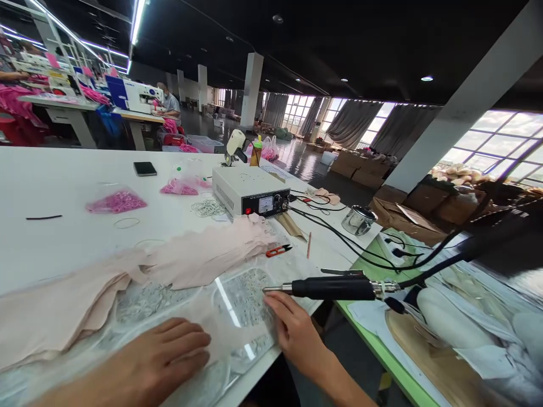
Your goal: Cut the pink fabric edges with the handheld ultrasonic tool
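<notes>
My left hand [165, 353] lies with outstretched fingers on a thin pale pink fabric piece [218, 333] over the clear plastic sheet [244, 285]. At the sheet's right side is my right hand [294, 328], its fingers bent together just below the metal tip of a black handpiece [333, 288]. Whatever lies between those fingers is hidden. The handpiece points left, its cable running off to the right. Beyond my hands, layered pale pink fabric pieces [207, 249] spread across the sheet. Orange-handled thread snips [278, 250] rest by the fabric's right end.
A white control box [250, 189] with cables stands behind the fabric. Around it are bags of pink pieces [116, 200], a phone [145, 168], a bottle [257, 151] and a metal cup [358, 219]. A green-edged table [382, 362] adjoins on the right. People sit at sewing machines far left.
</notes>
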A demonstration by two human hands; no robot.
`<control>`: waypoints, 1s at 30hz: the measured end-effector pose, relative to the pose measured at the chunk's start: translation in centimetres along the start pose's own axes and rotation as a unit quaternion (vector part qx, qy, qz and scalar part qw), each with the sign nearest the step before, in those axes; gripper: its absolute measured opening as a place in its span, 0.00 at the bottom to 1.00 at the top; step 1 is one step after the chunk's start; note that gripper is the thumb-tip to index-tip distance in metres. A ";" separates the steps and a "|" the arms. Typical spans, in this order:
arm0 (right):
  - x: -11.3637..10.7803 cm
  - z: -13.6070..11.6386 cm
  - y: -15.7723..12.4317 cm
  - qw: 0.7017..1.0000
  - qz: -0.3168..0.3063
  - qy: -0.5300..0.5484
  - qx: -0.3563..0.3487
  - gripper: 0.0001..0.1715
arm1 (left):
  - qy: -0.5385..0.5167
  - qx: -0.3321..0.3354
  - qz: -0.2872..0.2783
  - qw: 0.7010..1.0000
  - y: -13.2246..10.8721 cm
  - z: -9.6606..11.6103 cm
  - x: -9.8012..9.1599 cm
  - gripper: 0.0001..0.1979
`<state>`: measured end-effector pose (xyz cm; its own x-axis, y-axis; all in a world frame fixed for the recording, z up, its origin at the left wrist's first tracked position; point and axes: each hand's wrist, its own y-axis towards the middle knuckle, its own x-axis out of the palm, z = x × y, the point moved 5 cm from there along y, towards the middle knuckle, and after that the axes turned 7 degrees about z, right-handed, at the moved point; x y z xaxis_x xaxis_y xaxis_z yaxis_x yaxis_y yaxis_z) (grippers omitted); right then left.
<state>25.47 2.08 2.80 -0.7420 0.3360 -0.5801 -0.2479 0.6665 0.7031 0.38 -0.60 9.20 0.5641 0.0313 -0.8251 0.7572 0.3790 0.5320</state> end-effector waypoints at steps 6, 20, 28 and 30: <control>-3.9 1.9 -3.1 0.979 0.130 0.058 0.149 0.12 | -0.012 0.129 -0.143 0.981 4.8 -1.3 3.9 0.25; -3.7 5.5 -2.1 0.789 0.351 0.388 0.322 0.31 | -0.076 0.112 -0.113 0.984 2.6 -3.9 7.7 0.26; -3.3 5.3 -1.0 0.764 0.385 0.395 0.334 0.20 | -0.067 0.114 -0.118 0.984 3.1 -2.9 7.0 0.27; -3.0 5.3 -0.6 0.759 0.392 0.392 0.341 0.18 | -0.049 0.125 -0.133 0.982 3.2 -2.7 7.0 0.28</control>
<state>31.21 4.18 1.93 -0.7044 0.4857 0.5176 0.6428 0.7457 0.1750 5.86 3.35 4.66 0.3558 -0.1309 -0.9254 0.9320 0.1233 0.3409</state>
